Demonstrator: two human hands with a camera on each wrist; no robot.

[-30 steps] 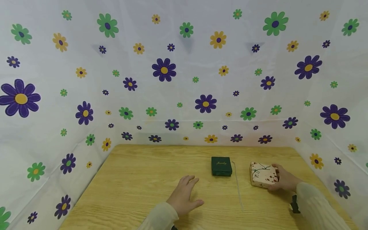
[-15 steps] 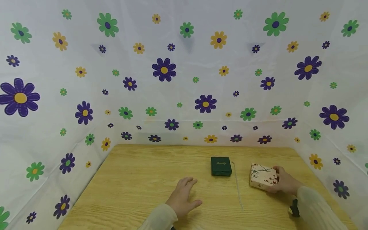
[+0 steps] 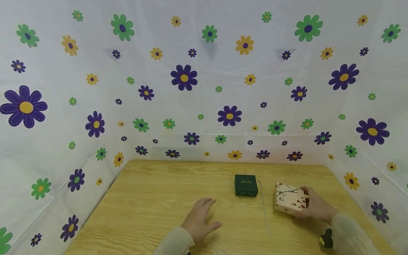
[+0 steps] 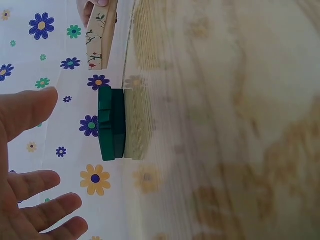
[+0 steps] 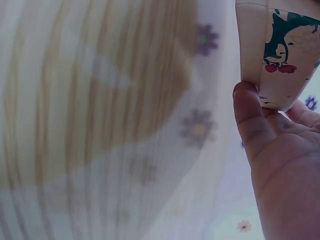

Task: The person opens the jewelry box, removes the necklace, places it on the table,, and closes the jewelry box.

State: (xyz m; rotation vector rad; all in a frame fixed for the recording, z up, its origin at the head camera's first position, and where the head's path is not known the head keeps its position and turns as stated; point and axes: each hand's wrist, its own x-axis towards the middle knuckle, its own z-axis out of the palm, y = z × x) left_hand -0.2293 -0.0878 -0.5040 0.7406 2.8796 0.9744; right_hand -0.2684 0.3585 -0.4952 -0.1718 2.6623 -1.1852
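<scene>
My right hand [image 3: 318, 206] grips a cream cardboard box [image 3: 289, 198] with green stems and red floral print by its right side. In the right wrist view the thumb presses one side of the floral box [image 5: 287, 55], with fingers behind it. The left wrist view shows the same floral box [image 4: 100, 37] tilted and raised off the tabletop. My left hand [image 3: 198, 219] holds nothing, its fingers spread over the table. Beyond it sits a small dark green jewelry box [image 3: 246, 185] with gold lettering. A thin silver chain [image 3: 263, 207] lies stretched out between the two boxes.
The wooden table [image 3: 153, 198] has a pale yellow grain. A white flower-printed sheet [image 3: 204, 99] stands behind it and along both sides. A black strap piece [image 3: 326, 239] hangs by the right sleeve.
The floral box has shifted slightly left and towards me in my right hand, and has tilted more. My left hand has drawn back a little to the left. The green box and chain stay put.
</scene>
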